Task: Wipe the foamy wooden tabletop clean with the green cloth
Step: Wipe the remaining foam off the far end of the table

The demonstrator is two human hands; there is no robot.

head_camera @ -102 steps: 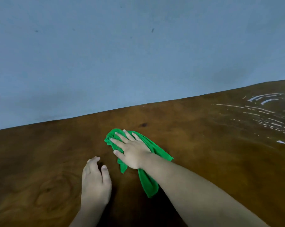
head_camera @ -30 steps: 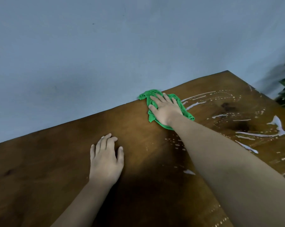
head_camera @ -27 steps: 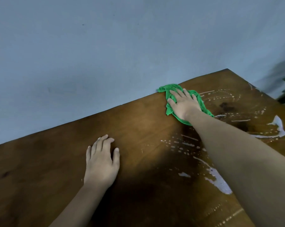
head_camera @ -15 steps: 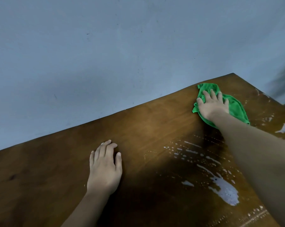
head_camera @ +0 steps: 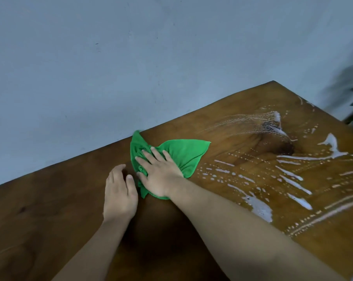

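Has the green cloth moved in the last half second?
Yes. The green cloth slid left along the wall edge, away from the tabletop's far right corner, toward the left hand.

Tabletop (head_camera: 56,211): dark brown wood, smooth, with a soft sheen; swirling grain and a darker knot (head_camera: 281,147) were seen at the right. A varnished or polished finish was suggested by the low gloss.

Foam (head_camera: 260,207): white, wet, laid in streaks, dots and thin smears over the right part of the wood; the surface was made glossier there.

Cloth (head_camera: 183,155): bright green fabric, matt, soft and finely napped like microfibre; it was creased and bunched under the right hand (head_camera: 161,175), flatter at its free corner.

Wall (head_camera: 131,57): pale blue-grey, painted, matt, faintly mottled, with a few small marks.
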